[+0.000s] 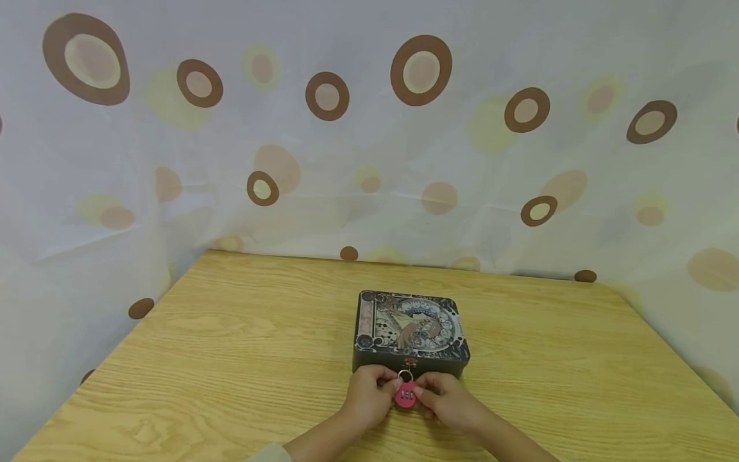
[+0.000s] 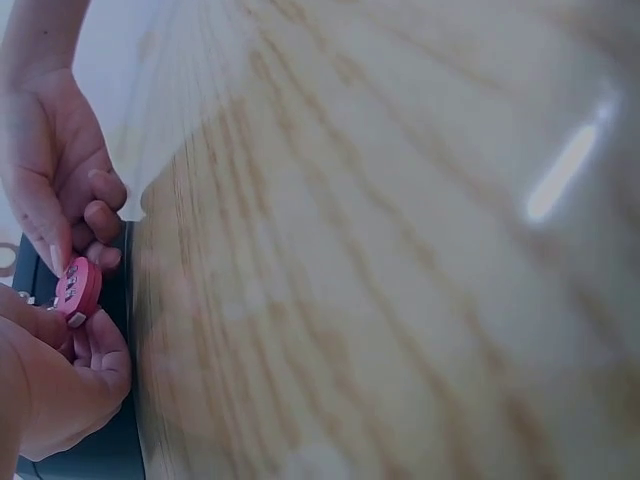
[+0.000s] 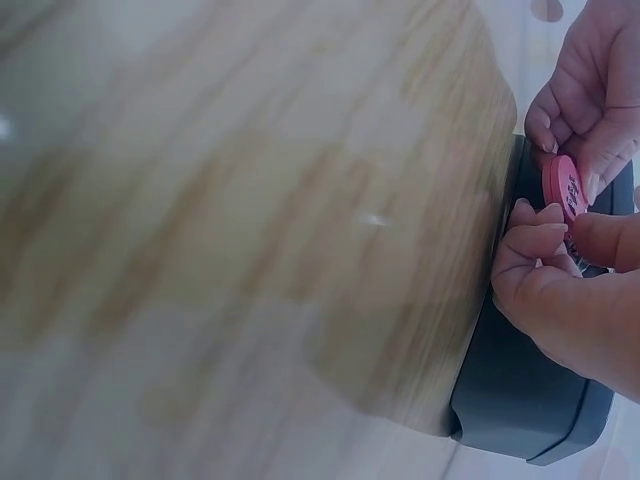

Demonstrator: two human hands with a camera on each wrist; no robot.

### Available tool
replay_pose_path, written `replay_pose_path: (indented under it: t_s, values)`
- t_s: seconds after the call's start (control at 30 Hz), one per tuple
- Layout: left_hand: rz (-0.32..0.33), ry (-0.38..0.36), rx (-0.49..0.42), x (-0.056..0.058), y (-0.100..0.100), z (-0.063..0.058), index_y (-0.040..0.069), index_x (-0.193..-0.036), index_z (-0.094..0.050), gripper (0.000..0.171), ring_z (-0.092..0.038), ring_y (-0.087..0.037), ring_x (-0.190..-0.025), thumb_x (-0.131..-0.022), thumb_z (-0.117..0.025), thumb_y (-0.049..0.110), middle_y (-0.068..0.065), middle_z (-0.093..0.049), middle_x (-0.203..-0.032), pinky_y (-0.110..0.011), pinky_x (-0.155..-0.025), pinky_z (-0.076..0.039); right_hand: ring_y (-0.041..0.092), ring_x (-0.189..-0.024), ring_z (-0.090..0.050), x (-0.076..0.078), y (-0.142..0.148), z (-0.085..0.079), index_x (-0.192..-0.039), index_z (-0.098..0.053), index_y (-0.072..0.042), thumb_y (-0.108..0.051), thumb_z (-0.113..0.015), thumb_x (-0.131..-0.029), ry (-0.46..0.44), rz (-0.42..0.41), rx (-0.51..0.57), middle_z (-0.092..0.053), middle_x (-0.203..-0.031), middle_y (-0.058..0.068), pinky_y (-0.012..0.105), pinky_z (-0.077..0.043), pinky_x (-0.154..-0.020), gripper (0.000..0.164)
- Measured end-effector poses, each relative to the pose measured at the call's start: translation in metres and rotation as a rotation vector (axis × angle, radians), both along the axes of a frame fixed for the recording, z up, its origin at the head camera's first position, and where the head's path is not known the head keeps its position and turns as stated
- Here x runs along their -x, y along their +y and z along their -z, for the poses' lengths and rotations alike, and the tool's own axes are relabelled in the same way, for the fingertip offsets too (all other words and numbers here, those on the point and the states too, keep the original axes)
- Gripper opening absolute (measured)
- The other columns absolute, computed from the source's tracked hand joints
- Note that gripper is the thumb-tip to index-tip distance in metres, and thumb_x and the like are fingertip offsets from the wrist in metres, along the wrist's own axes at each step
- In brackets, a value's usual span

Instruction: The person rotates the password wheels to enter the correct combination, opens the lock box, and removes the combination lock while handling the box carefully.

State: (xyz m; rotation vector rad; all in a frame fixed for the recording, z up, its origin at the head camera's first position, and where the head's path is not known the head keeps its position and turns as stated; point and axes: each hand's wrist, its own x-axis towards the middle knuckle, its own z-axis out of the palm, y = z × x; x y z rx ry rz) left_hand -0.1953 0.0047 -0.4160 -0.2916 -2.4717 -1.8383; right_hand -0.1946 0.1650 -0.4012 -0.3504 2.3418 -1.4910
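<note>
Pink combination padlock (image 1: pixel 405 402) pinched from both sides

The left hand (image 1: pixel 369 396) grips the padlock's left side between thumb and fingers; the right hand (image 1: pixel 453 403) pinches it from the right. Between the fingertips, three number dials (image 1: pixel 407 394) face up. The metal shackle (image 1: pixel 406 372) rises just beyond them, near the clasp (image 1: pixel 410 362); whether it passes through cannot be told. Directly beyond the fingers sits a dark box with an illustrated lid (image 1: pixel 416 324), on the wood-grain table (image 1: pixel 242 346).

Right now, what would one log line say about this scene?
left hand: holds pink padlock | right hand: holds same padlock | padlock: at front of decorated box | box: closed, on wooden table
</note>
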Motion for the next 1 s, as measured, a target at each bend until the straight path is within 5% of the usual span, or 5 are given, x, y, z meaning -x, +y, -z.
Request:
replay_pose_path:
  t_s: [1.0]
  values:
    - [-0.028, -0.009, 0.036, -0.0006, 0.0013, -0.0013, -0.006, -0.075, -0.065, 0.01, -0.045, -0.005, -0.057, -0.082, -0.064, 0.001, -0.005, -0.058, -0.064, -0.017, -0.049, -0.038, 0.01, -0.058, -0.042, 0.0025, -0.0046, 0.0018, -0.085, -0.053, 0.008, -0.005, -0.046, -0.094, 0.027, -0.043, -0.048, -0.049, -0.068, 0.0, 0.02, -0.037, -0.051, 0.018]
